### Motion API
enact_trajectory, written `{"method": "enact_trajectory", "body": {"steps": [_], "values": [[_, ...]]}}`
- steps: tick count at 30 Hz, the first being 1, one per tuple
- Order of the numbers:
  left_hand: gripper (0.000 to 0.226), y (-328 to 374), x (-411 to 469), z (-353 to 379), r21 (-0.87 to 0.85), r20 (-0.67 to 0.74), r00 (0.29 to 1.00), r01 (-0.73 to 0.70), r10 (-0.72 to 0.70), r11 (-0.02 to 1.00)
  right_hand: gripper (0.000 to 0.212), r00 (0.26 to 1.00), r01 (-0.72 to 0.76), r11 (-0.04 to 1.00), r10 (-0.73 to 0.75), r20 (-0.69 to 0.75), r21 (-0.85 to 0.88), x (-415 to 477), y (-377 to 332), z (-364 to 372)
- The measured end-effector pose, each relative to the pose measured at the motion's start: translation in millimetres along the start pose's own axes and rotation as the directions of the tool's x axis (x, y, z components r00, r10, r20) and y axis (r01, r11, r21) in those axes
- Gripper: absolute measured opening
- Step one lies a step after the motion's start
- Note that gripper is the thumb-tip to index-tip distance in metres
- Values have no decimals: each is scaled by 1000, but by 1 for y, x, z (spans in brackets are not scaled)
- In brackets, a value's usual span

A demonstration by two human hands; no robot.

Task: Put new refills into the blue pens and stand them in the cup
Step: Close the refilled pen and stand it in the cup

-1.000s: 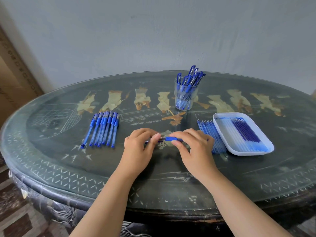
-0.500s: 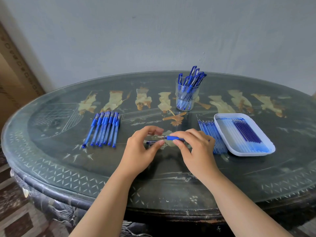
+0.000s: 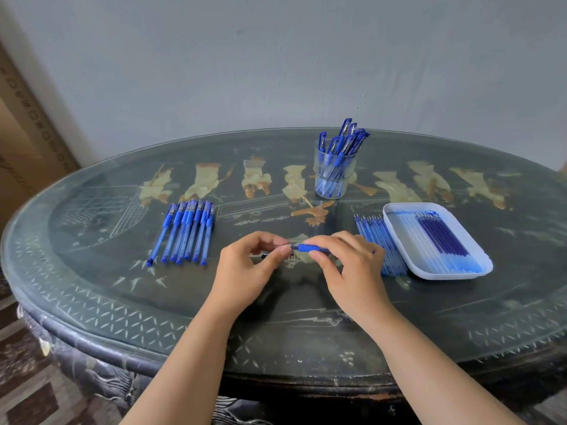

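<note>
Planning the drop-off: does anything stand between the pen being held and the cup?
Nothing visible does: only inlaid table lies between the pen and the cup, whose mouth is crowded with pens.

Close together, left hand and right hand, fingers curled, forearms inward.

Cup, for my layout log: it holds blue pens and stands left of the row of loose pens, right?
No: the head view shows the cup holding blue pens but standing right of the row of loose pens, not left.
</note>
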State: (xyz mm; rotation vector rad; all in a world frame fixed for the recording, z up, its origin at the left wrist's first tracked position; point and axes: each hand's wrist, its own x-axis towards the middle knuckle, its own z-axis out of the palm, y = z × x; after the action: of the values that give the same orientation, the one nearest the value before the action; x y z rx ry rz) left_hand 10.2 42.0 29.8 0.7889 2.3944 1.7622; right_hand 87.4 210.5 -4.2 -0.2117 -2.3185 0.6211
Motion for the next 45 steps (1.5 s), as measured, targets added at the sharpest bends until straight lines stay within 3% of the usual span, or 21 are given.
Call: {"method": "enact_trajectory", "body": {"steps": [4,9,11,14,18,25,36,39,42,45], "values": [[7,3,-1,0,-33,-19,1000,20,-21,999,21,1000,-5,1000,5,2,11,0,1,0],[2,-1,2,-5,-225,-93,987,104,-128,969,18,999,-37,999,37,-3,24,0,2,0],[9,-2,2,-8,-244,-104,984,115,-144,963,19,999,-41,999,41,-23,36,1,2,0],[20,-4,1,-13,-7,-85,996,15,-16,1000,21,998,-43,998,45,-43,46,1,0,-1],[23,-8,0,-20,316,27,986,-165,165,934,20,998,-43,998,45,-46,40,1,-1,-2],[27,-9,-2,-14,448,104,989,-139,102,883,20,998,-42,999,43,-39,26,1,-1,-2],[27,-13,-1,-16,359,81,994,-102,78,928,17,997,-44,999,45,-63,11,0,-8,-8],[23,-10,0,-16,310,20,994,-110,109,944,16,996,-31,1000,30,-86,-4,2,-15,-12],[25,2,0,-13,146,22,994,-109,106,983,16,994,-36,987,53,-101,159,11,-27,-19],[31,16,-2,-3,-87,160,986,-29,43,996,12,978,-205,887,205,44,415,18,-48,-31]]}}
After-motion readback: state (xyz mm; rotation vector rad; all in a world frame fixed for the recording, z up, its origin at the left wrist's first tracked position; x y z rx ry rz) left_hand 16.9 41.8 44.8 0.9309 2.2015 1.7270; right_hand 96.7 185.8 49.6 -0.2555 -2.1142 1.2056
